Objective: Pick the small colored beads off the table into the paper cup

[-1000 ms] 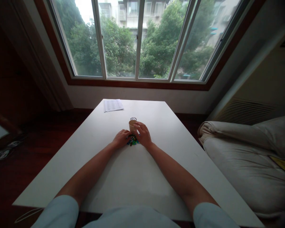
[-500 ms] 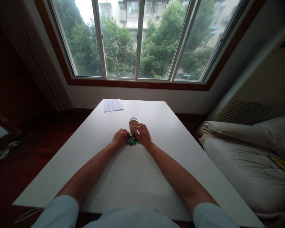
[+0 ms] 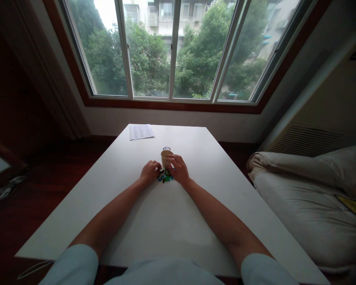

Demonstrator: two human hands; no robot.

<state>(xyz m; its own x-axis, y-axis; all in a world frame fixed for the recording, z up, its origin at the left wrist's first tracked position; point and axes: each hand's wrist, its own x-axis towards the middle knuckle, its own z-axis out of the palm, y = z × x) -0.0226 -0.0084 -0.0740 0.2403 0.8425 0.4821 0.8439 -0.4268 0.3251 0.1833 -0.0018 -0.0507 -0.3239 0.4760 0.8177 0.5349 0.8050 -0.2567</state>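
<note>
A brown paper cup [image 3: 164, 158] stands upright near the middle of the white table. Just in front of it lies a small heap of colourful little pieces [image 3: 165, 176], mostly green, blue and dark, too small to name. My left hand [image 3: 150, 171] rests at the heap's left side with its fingers curled in at the edge; whatever the fingertips may hold is hidden. On the other side, my right hand [image 3: 179, 169] is beside the cup and over the heap's right edge. Its thumb and fingers are bent but apart, with nothing visible between them.
Behind the cup sits a small thin looped item [image 3: 166, 149], perhaps wire or string. Printed papers [image 3: 141, 132] lie at the far left corner of the white table [image 3: 166, 229]. A padded, covered seat [image 3: 308, 198] is to the right. Beyond is a window.
My left hand's fingertips have shifted very slightly and curled in more at the heap. My right hand and the cup look nearly the same.
</note>
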